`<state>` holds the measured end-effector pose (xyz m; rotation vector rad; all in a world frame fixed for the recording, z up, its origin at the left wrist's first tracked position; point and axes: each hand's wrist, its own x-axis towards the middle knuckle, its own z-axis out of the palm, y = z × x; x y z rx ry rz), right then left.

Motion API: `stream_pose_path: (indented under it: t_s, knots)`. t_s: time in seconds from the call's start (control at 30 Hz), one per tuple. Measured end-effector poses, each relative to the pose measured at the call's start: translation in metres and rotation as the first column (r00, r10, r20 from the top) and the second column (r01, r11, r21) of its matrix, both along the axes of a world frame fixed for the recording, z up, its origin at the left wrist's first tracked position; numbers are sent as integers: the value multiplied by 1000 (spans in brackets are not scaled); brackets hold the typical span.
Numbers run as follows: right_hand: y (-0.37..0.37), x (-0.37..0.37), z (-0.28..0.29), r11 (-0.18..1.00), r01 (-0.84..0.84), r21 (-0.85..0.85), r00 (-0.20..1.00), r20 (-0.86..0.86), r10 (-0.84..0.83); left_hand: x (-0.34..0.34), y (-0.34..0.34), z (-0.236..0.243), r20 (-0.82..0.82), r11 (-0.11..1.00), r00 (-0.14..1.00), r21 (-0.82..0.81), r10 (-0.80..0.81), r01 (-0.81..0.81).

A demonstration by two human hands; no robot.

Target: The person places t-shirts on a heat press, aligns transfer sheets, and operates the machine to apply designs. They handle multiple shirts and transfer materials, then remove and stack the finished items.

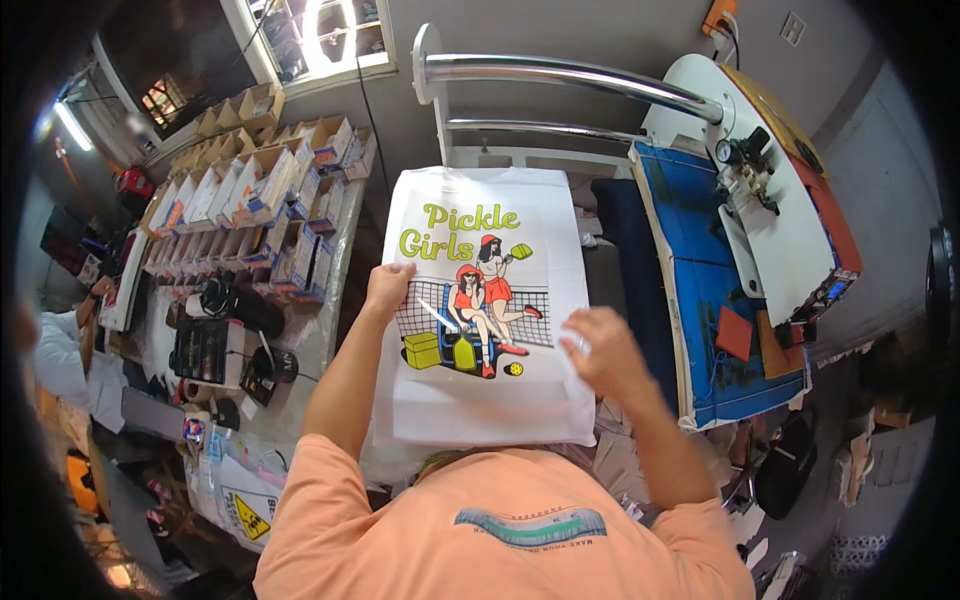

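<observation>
A white T-shirt (pixel 480 412) lies flat in front of me, its neckline at the far end. On it is a colourful print (pixel 480 300) of two figures in red by a net, with green lettering above. Glossy streaks over the print look like a clear film. My left hand (pixel 390 290) is at the left edge of the print, its fingers closed on the edge there; whether film or cloth is between them is hard to see. By the shirt's right edge, my right hand (pixel 608 352) is curled and slightly blurred, with a small bright glint at its fingertips.
Left stands a table (pixel 345 250) with cardboard bins (pixel 240 185) and a black device (pixel 205 350). A blue-topped press bed (pixel 700 300) with metal rollers (pixel 570 72) stands right and behind. A person in white (pixel 75 350) works at far left.
</observation>
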<state>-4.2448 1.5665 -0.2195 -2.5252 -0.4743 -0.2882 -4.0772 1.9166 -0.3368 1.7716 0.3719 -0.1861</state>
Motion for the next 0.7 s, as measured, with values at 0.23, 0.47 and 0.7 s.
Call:
stream_pose_path:
  t_s: [0.23, 0.47, 0.7]
  knots:
    - [49, -30, -111, 958, 273, -91, 956, 136, -260, -36, 10, 33, 362, 911, 932, 378, 18, -165]
    - [62, -39, -115, 934, 316, -168, 945, 138, -295, -165, 51, 17, 440, 633, 647, 769, -623, 86]
    - [49, -31, -125, 918, 342, -202, 938, 132, -320, -181, 39, 7, 364, 565, 643, 814, -675, 132]
